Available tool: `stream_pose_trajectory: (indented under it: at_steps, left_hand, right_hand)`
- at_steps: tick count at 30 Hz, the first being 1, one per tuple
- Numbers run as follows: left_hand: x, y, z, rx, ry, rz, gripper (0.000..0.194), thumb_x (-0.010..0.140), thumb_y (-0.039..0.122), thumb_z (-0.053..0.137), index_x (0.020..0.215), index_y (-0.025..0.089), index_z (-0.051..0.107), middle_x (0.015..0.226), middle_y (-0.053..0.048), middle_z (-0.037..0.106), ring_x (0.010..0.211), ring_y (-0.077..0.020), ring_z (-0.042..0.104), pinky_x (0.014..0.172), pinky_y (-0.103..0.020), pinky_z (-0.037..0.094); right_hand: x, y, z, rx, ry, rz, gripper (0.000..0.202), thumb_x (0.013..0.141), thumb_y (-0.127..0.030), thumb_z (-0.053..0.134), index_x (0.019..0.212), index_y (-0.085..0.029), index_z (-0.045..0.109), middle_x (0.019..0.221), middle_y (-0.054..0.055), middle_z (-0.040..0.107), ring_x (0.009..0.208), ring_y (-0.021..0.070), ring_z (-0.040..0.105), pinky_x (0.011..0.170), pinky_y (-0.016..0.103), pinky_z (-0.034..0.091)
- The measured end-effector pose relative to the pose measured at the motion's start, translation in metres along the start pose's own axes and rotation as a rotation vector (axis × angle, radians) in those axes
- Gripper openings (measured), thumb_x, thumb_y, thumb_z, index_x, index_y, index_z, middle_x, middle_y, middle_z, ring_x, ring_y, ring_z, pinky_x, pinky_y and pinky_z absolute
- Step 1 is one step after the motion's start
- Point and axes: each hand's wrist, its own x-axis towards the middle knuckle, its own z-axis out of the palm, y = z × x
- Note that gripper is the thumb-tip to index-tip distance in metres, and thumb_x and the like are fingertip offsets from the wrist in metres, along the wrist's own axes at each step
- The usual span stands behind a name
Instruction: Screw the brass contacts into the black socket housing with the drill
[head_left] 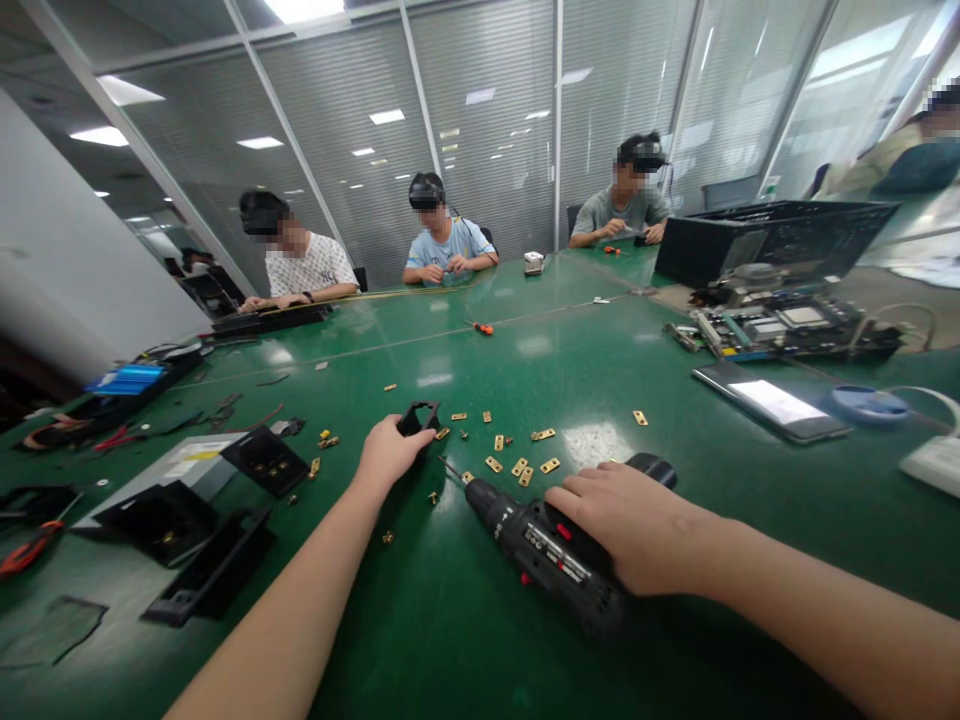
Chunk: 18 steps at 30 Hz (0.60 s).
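Observation:
My left hand (390, 452) is closed around a black plastic housing (421, 418) that has an opening at its far end. My right hand (611, 515) grips a black cordless screwdriver (551, 560) with red buttons, lying low over the table. Its thin bit points up and left, toward the housing, with a gap between them. Small brass plates (520, 467) with holes lie scattered just beyond the tool. A few brass screws (433, 497) rest between my two hands. Left of my left arm stand more black plastic pieces (214, 570), one with brass parts inside.
On the green table (420, 350), a phone (769, 400) and circuit boards (795, 325) lie right, before a black computer case (772, 235). An orange screwdriver (482, 328) lies mid-table. At left are a grey metal box (165, 480) and another screwdriver (34, 550). Several people sit across.

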Motion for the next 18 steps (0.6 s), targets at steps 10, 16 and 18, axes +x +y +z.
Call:
stream_pose_trajectory:
  at_steps: [10,16,18]
  left_hand:
    - [-0.004,-0.007,-0.007,-0.697,0.215,-0.106,0.067,0.058,0.038,0.091,0.109,0.027,0.048,0.102,-0.004,0.065,0.077,-0.0199,0.065,0.067,-0.032,0.049]
    - [0.007,-0.009,-0.017,-1.064,0.169,-0.335,0.04,0.086,0.06,0.06,0.097,0.022,0.066,0.081,-0.005,0.069,0.066,-0.0194,0.064,0.052,-0.029,0.047]
    - [0.007,-0.007,-0.016,-1.124,0.145,-0.36,0.042,0.09,0.059,0.055,0.103,0.021,0.067,0.082,-0.007,0.071,0.069,-0.0221,0.068,0.056,-0.031,0.052]
  right_hand:
    - [0.005,0.007,0.012,0.041,0.118,-0.026,0.053,0.069,-0.021,0.066,0.121,-0.016,0.055,0.104,0.013,0.066,0.097,0.029,0.062,0.086,0.041,0.041]
    - [-0.002,0.012,0.011,0.105,0.584,0.007,0.059,0.078,-0.028,0.062,0.133,-0.015,0.043,0.115,0.016,0.065,0.102,0.0328,0.061,0.089,0.045,0.045]
    - [-0.01,0.011,0.01,0.208,0.564,0.067,0.059,0.085,-0.032,0.057,0.137,-0.014,0.036,0.114,0.018,0.064,0.102,0.0344,0.062,0.087,0.046,0.048]
